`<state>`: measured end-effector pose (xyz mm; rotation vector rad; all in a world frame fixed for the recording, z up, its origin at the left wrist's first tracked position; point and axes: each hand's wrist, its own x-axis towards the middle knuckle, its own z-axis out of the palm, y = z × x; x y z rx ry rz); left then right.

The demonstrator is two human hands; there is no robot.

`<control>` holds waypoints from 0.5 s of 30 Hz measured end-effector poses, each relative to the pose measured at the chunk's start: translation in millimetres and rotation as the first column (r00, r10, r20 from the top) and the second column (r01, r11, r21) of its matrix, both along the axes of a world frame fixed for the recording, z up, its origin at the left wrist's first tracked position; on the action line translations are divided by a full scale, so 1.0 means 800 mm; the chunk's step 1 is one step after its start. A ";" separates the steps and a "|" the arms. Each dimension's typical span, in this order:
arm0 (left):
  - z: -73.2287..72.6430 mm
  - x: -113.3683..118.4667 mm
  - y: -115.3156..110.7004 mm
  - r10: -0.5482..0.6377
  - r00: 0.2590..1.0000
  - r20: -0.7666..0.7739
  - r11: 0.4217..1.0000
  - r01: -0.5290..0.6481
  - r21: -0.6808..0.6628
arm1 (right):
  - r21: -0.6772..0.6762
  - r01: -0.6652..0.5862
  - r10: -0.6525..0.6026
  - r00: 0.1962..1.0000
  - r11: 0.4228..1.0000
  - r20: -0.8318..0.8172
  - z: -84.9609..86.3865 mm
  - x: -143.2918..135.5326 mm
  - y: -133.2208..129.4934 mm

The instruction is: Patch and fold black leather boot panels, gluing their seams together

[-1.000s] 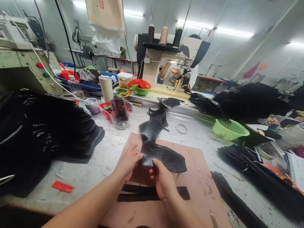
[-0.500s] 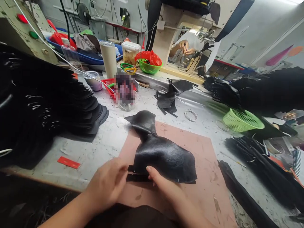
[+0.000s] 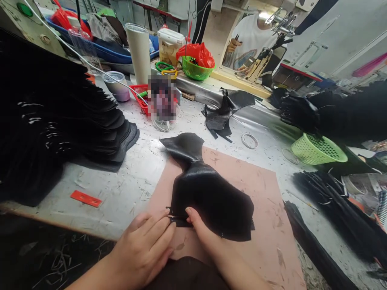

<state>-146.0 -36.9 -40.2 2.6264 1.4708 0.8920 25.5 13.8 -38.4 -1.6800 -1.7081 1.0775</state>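
A shiny black leather piece (image 3: 211, 197), narrow at its middle, lies over a pink mat (image 3: 260, 181). My left hand (image 3: 148, 241) is closed at the piece's lower left edge, its fingers pressed together on a thin black strip (image 3: 181, 221). My right hand (image 3: 205, 233) grips the lower edge of the leather piece, thumb on top; its other fingers are hidden beneath. The strip runs between both hands.
Stacked black pieces (image 3: 84, 129) stand at left, near a red strip (image 3: 86, 198). Behind are a tumbler (image 3: 139, 54), a red basket (image 3: 139, 94), black scraps (image 3: 225, 112) and a tape ring (image 3: 249, 141). A green basket (image 3: 319, 151) and black bundles (image 3: 338, 213) lie right. A person sits beyond the machine.
My left hand has moved right and turned over, its fingers now pressed on the strip's end. The leather's lower right corner has shifted slightly down. The camera view has tilted.
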 end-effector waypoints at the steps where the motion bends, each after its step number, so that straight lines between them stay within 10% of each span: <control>1: 0.000 0.001 0.000 -0.001 1.000 0.003 1.000 0.001 0.007 | -0.064 0.040 -0.039 0.999 0.997 0.005 0.005 -0.001 0.000; 6: -0.001 0.001 0.000 0.019 1.000 0.014 1.000 -0.019 0.014 | -0.391 0.245 -0.218 0.969 0.887 0.112 0.024 -0.011 -0.002; 15: -0.003 0.000 -0.001 0.020 0.999 0.028 1.000 -0.020 0.008 | -0.417 0.208 -0.169 0.977 0.885 0.130 0.017 0.000 -0.009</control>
